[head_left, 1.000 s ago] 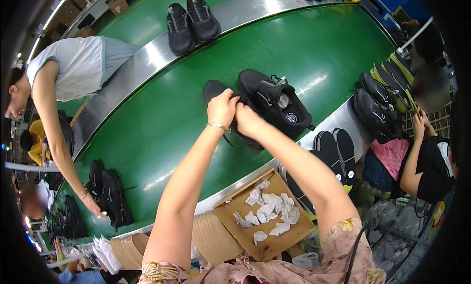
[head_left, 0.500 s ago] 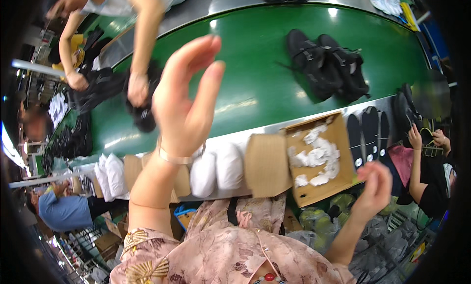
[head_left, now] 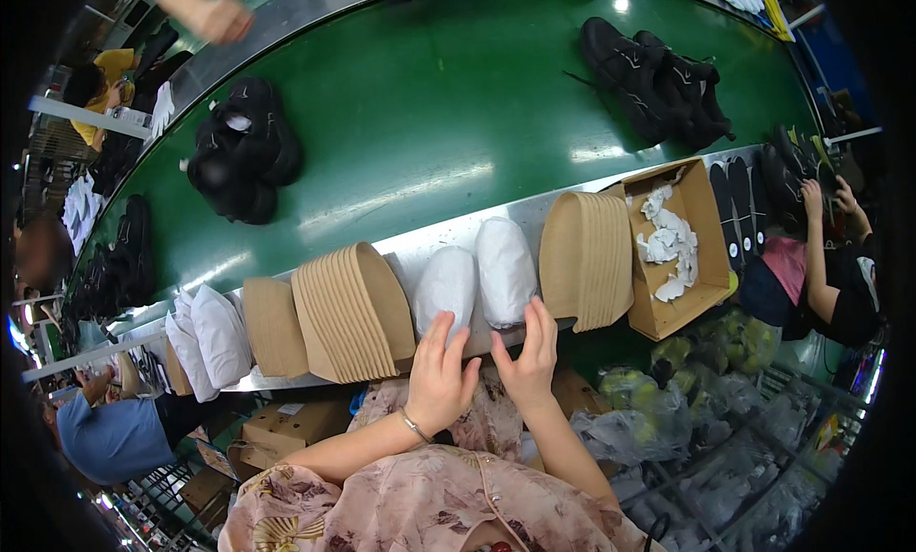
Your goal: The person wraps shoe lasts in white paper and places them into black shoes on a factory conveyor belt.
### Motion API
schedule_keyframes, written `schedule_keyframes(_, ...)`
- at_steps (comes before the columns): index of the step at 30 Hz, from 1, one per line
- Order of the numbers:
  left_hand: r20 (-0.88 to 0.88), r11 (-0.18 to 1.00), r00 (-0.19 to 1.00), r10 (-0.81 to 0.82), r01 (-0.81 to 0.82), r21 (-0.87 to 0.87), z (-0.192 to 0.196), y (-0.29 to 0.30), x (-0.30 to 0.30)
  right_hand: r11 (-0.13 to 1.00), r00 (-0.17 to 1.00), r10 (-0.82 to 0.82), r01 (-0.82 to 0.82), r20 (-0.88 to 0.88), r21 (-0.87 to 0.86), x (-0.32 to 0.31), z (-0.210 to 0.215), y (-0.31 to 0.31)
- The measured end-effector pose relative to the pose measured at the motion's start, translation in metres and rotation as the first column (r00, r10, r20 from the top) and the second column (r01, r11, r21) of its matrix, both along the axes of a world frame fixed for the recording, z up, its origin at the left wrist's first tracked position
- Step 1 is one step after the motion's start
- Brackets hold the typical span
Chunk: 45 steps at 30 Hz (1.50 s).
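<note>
Two rounded white paper-wrapped forms lie side by side on the metal ledge, a left one point(head_left: 446, 283) and a right one point(head_left: 506, 266). My left hand point(head_left: 441, 378) has its fingertips at the near end of the left form, thumb apart. At the near end of the right form is my right hand point(head_left: 529, 361), its fingers stretched and spread. Neither hand is wrapped round a form. Nested brown cardboard shoe inserts flank the forms, one stack point(head_left: 348, 313) to the left and another point(head_left: 584, 261) to the right.
Black shoes lie on the green belt point(head_left: 429, 104), one pair point(head_left: 658, 84) at right and a cluster point(head_left: 243, 156) at left. An open carton point(head_left: 711, 237) holds torn white paper. Black insoles point(head_left: 735, 204) lie beyond it. Co-workers stand left and right; another person's hand point(head_left: 221, 20) shows across the belt.
Both my hands have come down and together to the white forms. The other person's arms have drawn back from the black shoes at left. My view has shifted.
</note>
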<state>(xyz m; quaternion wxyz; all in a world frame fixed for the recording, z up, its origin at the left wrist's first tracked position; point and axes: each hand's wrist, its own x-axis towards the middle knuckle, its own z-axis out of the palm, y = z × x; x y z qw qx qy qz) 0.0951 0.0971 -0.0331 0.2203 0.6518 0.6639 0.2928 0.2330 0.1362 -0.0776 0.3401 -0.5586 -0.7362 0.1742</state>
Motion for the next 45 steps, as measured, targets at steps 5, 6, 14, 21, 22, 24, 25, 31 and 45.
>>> schedule_keyframes(5, -0.476, 0.995, 0.874, -0.095, 0.088, -0.039, -0.048, -0.005, 0.004, 0.995, 0.982, 0.068, -0.08, 0.174, 0.067, -0.007, -0.043, 0.007)
schedule_keyframes(6, -0.52, 0.993, 0.847, -0.115, 0.102, -0.053, -0.056, -0.011, 0.001, 0.992, 0.971, 0.089, -0.107, 0.221, 0.073, -0.007, -0.049, 0.006)
schedule_keyframes(14, -0.453, 0.989, 0.889, -0.059, 0.114, 0.094, -0.071, -0.016, 0.0, 0.986, 0.977, 0.116, -0.135, 0.179, 0.097, 0.0, -0.051, -0.011)
schedule_keyframes(21, 0.028, 0.848, 0.972, -0.234, 0.19, 0.496, -0.025, -0.043, -0.01, 0.886, 0.984, -0.174, 0.135, 0.048, 0.443, 0.038, -0.001, -0.036)
schedule_keyframes(22, 0.166, 0.879, 0.947, -0.274, 0.177, 0.442, -0.026, -0.04, -0.007, 0.862, 0.97, -0.234, 0.177, 0.063, 0.474, 0.049, 0.007, -0.029)
schedule_keyframes(24, 0.414, 0.926, 0.854, -0.315, 0.18, 0.332, -0.034, -0.023, 0.006, 0.826, 0.943, -0.328, 0.257, 0.057, 0.501, 0.069, 0.021, -0.006)
schedule_keyframes(25, 0.361, 0.931, 0.892, -0.273, 0.151, 0.331, -0.032, -0.01, 0.015, 0.834, 0.937, -0.345, 0.281, 0.05, 0.474, 0.077, 0.024, 0.005)
schedule_keyframes(31, 0.321, 0.872, 0.936, -0.145, -0.032, 0.488, -0.088, 0.137, 0.074, 0.937, 0.947, -0.242, 0.172, 0.212, 0.305, 0.076, -0.007, 0.071)
schedule_keyframes(45, 0.743, 0.971, 0.661, -0.109, -0.088, 0.221, -0.1, 0.176, 0.096, 0.945, 0.919, -0.32, 0.327, 0.232, 0.005, 0.069, -0.026, 0.087)
